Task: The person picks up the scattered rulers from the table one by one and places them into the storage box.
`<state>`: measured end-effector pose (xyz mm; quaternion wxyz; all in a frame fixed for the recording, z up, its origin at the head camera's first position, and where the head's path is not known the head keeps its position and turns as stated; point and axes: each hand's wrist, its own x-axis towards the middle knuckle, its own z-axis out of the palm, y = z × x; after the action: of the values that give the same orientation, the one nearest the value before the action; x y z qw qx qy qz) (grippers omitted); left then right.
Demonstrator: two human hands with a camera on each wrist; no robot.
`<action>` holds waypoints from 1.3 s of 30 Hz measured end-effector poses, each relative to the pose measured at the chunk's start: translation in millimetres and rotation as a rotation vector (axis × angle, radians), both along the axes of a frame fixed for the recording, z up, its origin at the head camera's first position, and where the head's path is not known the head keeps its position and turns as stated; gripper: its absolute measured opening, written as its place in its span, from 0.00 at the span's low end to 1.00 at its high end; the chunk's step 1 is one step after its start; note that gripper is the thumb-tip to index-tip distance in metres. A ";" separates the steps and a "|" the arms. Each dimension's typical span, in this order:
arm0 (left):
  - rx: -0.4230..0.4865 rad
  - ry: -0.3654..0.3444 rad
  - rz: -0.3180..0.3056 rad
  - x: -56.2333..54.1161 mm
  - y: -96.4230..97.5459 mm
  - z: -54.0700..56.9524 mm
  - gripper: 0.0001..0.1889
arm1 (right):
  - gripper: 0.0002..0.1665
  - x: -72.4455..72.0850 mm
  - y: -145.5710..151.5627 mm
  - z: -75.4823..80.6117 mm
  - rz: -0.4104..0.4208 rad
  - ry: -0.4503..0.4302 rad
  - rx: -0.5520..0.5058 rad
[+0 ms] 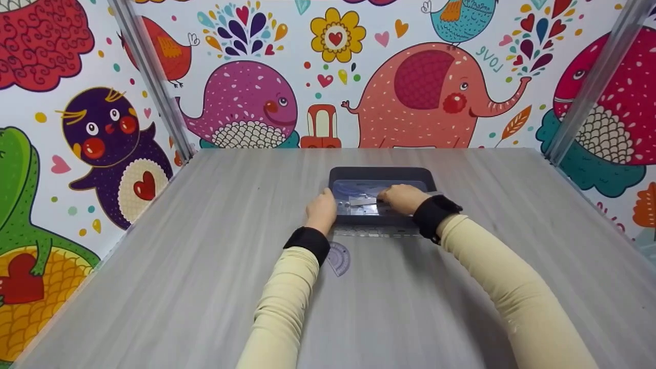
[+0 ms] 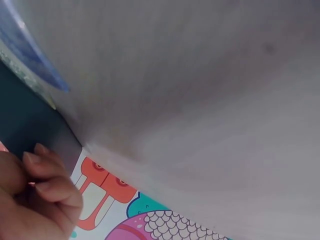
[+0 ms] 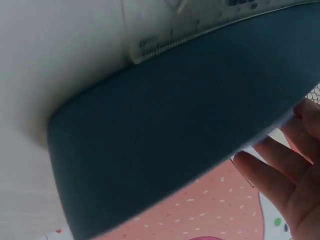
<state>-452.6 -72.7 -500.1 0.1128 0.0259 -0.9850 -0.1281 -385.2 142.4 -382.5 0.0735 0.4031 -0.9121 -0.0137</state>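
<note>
A dark grey rectangular box (image 1: 382, 173) stands on the table, with clear bluish plastic and a shiny pale strip (image 1: 363, 202) inside. My left hand (image 1: 322, 209) grips the box's left side, its fingers curled against the wall in the left wrist view. Over the box's right half reaches my right hand (image 1: 406, 199), and its fingertips pinch the end of the pale strip. In the right wrist view the box wall (image 3: 170, 135) hides most of what these fingers hold. A clear ruler (image 1: 369, 232) lies along the front of the box. Nearer me is a purple-tinted protractor (image 1: 339, 259).
The grey wood-grain table (image 1: 215, 287) extends around the box on all sides. Behind it stands a wall (image 1: 328, 77) printed with cartoon animals. Metal posts (image 1: 154, 77) rise at the two back corners.
</note>
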 end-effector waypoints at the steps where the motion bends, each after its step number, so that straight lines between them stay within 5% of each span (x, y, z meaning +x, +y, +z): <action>1: -0.001 0.008 -0.002 8.6 0.8 8.3 0.13 | 0.07 0.5 0.6 0.6 -0.010 -0.024 -0.007; 2: 0.014 -0.030 -0.004 19.7 2.2 20.6 0.15 | 0.08 1.0 1.1 1.2 -0.014 -0.044 -0.009; 6: -0.014 0.084 -0.001 11.5 1.7 9.2 0.11 | 0.14 2.2 2.2 2.5 -0.045 -0.092 0.011; 7: -0.010 0.076 -0.003 7.7 0.8 5.6 0.10 | 0.16 2.8 2.3 3.1 -0.061 -0.100 0.011; 8: 0.000 0.053 -0.004 15.8 0.9 12.9 0.11 | 0.19 3.6 2.4 3.9 -0.072 -0.096 0.007; 14: -0.027 0.056 0.010 -46.2 -5.8 -49.2 0.09 | 0.23 17.7 -1.0 22.5 -0.137 -0.056 -0.212; 15: -0.036 0.069 0.016 -71.0 -7.6 -72.5 0.08 | 0.23 21.6 -2.6 28.2 -0.141 -0.055 -0.278; 16: -0.040 0.078 0.017 -84.1 -8.9 -84.6 0.08 | 0.23 26.2 -4.5 34.1 -0.138 -0.054 -0.347; 20: -0.052 0.108 0.016 -102.1 -11.1 -101.6 0.06 | 0.22 46.1 -13.1 53.9 -0.116 -0.031 -0.527; 24: -0.034 0.101 0.008 -76.6 -9.1 -75.7 0.05 | 0.21 65.4 -21.2 61.5 -0.069 -0.018 -0.565; 26: -0.027 0.076 -0.009 -50.8 -6.3 -46.1 0.05 | 0.20 71.8 -23.9 61.0 -0.033 -0.002 -0.551; 31: -0.039 -0.017 -0.056 -13.1 -4.8 3.9 0.10 | 0.17 75.7 -24.3 48.9 0.056 0.065 -0.478; 33: -0.063 -0.004 -0.068 -9.6 -10.1 7.2 0.19 | 0.17 73.4 -20.1 41.9 0.074 0.088 -0.450; 36: -0.021 -0.121 -0.071 30.8 -20.0 43.2 0.30 | 0.16 68.1 -5.6 30.8 0.064 0.099 -0.415; 39: 0.026 -0.261 -0.052 85.6 -30.1 80.4 0.34 | 0.18 60.8 18.9 20.7 0.018 0.063 -0.378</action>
<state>-367.0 -102.8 -419.7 -0.0199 0.0184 -0.9899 -0.1392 -324.4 161.3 -361.8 0.1765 0.3894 -0.8921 0.1460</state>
